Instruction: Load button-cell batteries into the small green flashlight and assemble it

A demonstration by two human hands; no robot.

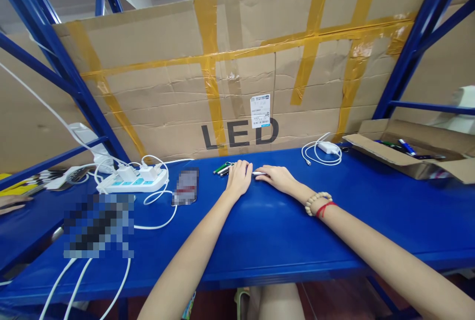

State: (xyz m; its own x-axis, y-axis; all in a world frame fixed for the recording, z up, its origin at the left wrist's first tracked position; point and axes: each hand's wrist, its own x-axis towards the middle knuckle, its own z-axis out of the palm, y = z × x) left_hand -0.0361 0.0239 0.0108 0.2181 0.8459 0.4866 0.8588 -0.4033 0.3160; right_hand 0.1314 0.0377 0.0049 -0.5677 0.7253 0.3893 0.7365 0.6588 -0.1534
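Note:
Several pens (221, 169), one of them green and others dark and silvery, lie on the blue tabletop and poke out from under my left hand (239, 180). Its fingers are bent and close together over them; how much they grip is partly hidden. Just to the right, my right hand (277, 177) is closed on a slim white or silvery pen (259, 173), whose end points toward my left hand. A beaded bracelet and a red string circle my right wrist.
At left are a power strip (133, 181) with white chargers and cables, a phone (186, 187) and a blurred-out object (98, 226). A white cable with adapter (328, 149) and an open cardboard box (393, 156) of pens sit at right. Another person's hand (13, 203) shows far left.

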